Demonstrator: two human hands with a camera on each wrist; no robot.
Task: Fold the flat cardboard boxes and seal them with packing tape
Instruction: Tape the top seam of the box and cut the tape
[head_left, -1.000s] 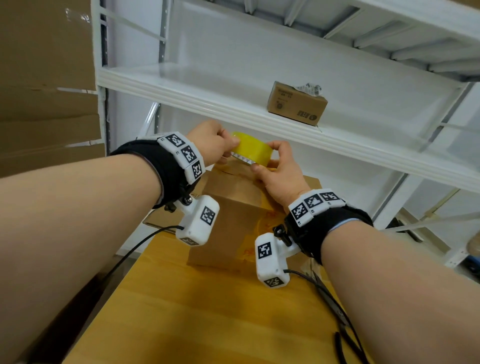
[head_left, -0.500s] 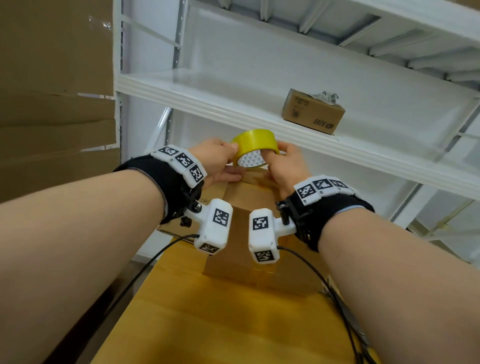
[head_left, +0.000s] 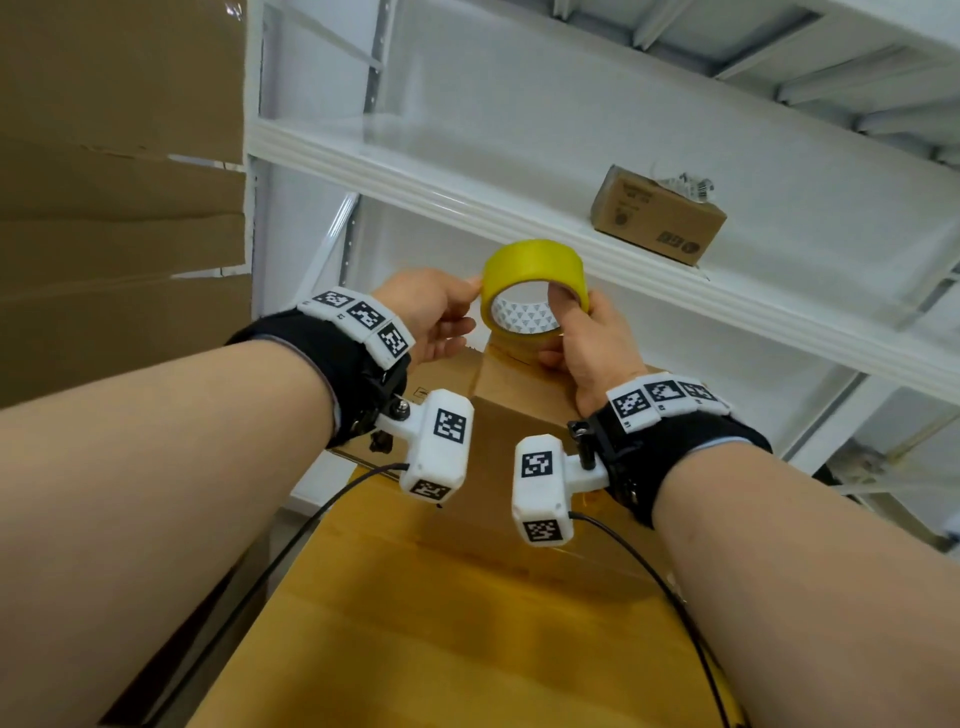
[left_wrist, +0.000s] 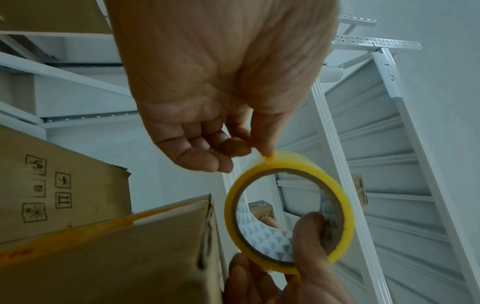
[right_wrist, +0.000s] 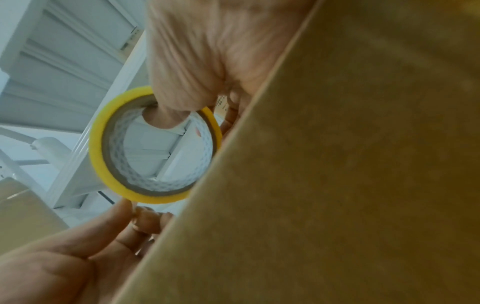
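While a second ago the tape roll (head_left: 535, 288) lay low against the top of the cardboard box (head_left: 511, 415), it now stands lifted clear above that box's far top edge, its open core turned toward the head camera.

Item: tape roll, yellow, patterned white inner core. Held in the air over the box, not touching the surface (head_left: 467, 649).

Item: right hand (head_left: 587, 343). Thumb hooked through the core, remaining fingers curled round the outer band; grip firm.

Item: left hand (head_left: 431, 317). Thumb and forefinger pressed together at the roll's near rim, where the left wrist view shows a small raised nub of tape; other fingers loosely curled, holding nothing. Judged to be picking for the free end.

Item: cardboard box, erected, upright toward the far end of the surface. A yellow strip already runs along its top seam in the left wrist view; whether it runs the full length cannot be told.

Item: small printed carton (head_left: 657, 218), on the white shelf (head_left: 415, 171) behind, well apart from the work.

Assessment: the roll has left the box, so one strip appears laid and parted. Next need is a fresh end peeled free; a lost end would cost time.
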